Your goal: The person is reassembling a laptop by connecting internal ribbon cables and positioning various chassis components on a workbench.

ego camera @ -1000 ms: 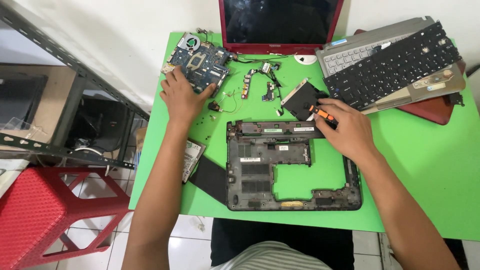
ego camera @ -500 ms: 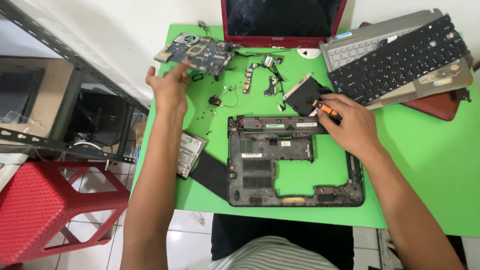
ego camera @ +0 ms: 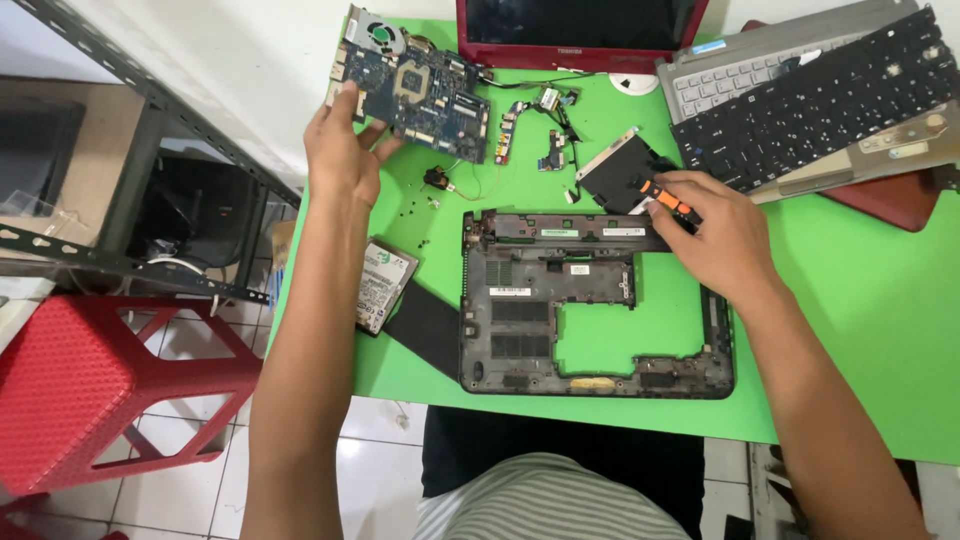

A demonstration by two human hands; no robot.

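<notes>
Green table (ego camera: 850, 330) | left hand (ego camera: 340, 150) fingers grip motherboard (ego camera: 415, 85) at left edge | right hand (ego camera: 715, 235) closed on screwdriver (ego camera: 665, 197)

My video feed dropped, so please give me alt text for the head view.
A person's left hand holds a blue laptop circuit board with a fan by its edge above a green table, while the right hand grips an orange-and-black screwdriver beside an empty black plastic laptop base.
</notes>
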